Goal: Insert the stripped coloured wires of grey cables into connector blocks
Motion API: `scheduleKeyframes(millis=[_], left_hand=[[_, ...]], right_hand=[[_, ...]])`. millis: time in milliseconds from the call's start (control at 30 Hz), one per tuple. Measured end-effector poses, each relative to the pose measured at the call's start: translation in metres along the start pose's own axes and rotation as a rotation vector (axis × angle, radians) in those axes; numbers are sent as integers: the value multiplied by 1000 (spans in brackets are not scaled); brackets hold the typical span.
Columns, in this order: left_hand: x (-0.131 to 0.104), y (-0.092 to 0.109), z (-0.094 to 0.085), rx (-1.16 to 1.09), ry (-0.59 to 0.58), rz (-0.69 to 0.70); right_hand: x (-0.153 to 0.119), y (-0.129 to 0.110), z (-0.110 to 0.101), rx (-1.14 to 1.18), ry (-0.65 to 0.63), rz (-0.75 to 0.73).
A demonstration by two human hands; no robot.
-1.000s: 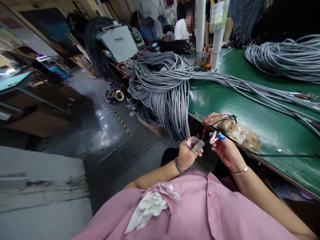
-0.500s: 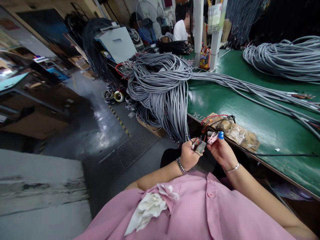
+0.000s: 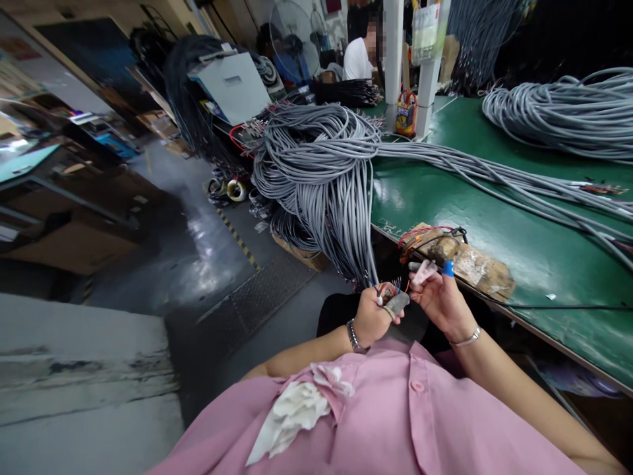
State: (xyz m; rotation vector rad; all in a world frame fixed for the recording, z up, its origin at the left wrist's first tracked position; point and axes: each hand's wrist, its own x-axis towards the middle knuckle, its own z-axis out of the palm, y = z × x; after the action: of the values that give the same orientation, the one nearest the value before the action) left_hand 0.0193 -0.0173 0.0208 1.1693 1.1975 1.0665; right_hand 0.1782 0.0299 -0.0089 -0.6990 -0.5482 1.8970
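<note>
My left hand (image 3: pixel 373 315) is closed around the end of a grey cable (image 3: pixel 373 267), whose thin coloured wires (image 3: pixel 394 286) fan out above the fingers. A grey cover (image 3: pixel 398 303) sits on its thumb. To the right, just apart from it, my right hand (image 3: pixel 442 305) has its fingers bent together in a pinch. A blue cover (image 3: pixel 448 268) is on one of its fingertips, and a blurred pinkish-white piece (image 3: pixel 424 271) shows at its fingers. Whether that piece is held or worn I cannot tell. An orange wire (image 3: pixel 408 285) stands up between the hands.
A large bundle of grey cables (image 3: pixel 321 152) hangs over the end of the green table (image 3: pixel 445 198). A worn, tape-wrapped block (image 3: pixel 475 264) with wires lies at its near edge. Another cable coil (image 3: pixel 564 112) lies at the right. A person in white (image 3: pixel 357 61) is at the back.
My right hand has shifted slightly right, away from my left, and the pinkish-white piece has moved with it. My left hand still grips the cable end, slightly lower.
</note>
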Motion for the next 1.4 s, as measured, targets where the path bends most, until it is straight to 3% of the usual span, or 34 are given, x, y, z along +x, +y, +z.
scheduleKeyframes(millis=[167,367,533,767,1000,1167,1300,1400], left_hand=[[5,4,-2,-148,-37,-122],[17,2,1,-205,-70,-157],[21,0,2,-206,-115,-183],[23,-9,4,-147,-106,-210],[17,-12,-1,-110,-133,-177],[15,-45,-9,104,-179,-148],[25,-83,-14,327,-327,-72],[32,-96,-18,326,-392,-89]], right_hand=[[-3,-2,5,-93,22,-77],[3,6,-4,-171,73,-199],[11,5,-9,-69,39,-41],[13,6,-4,-29,131,-97],[6,7,-15,-53,54,-16],[0,9,-42,-84,118,35],[-7,15,-57,-207,184,36],[-13,18,-64,-333,224,17]])
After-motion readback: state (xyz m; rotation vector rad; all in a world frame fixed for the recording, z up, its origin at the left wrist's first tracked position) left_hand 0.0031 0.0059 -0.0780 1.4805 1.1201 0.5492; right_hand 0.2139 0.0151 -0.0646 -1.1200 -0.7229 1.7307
